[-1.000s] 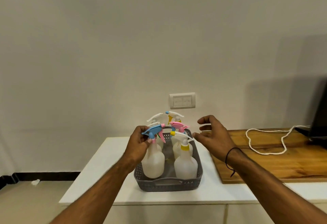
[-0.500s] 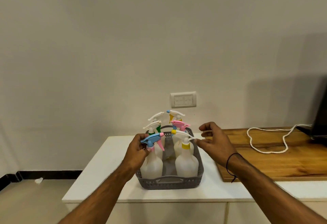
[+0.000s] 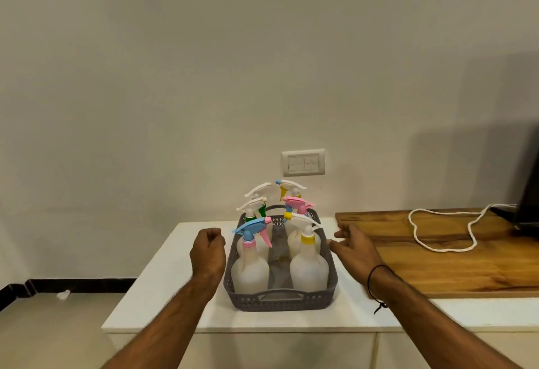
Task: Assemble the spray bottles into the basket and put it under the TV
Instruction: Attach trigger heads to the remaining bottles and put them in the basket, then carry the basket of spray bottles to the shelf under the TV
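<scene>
Grey basket (image 3: 280, 302) of spray bottles (image 3: 250, 269) on white counter (image 3: 163, 266).
Flanked by left hand (image 3: 207, 252), curled and holding nothing, and right hand (image 3: 354, 249), fingers loosely spread, neither touching basket; wooden board (image 3: 455, 255) with white cord (image 3: 437, 233) just beside.

A single head-worn wide-angle view looks forward and slightly down from standing height at the tabletop (image 3: 180, 290) against a wall (image 3: 204, 77). It stands near: both forearms reach in from the bottom edge toward the basket (image 3: 280, 301) at centre.
</scene>
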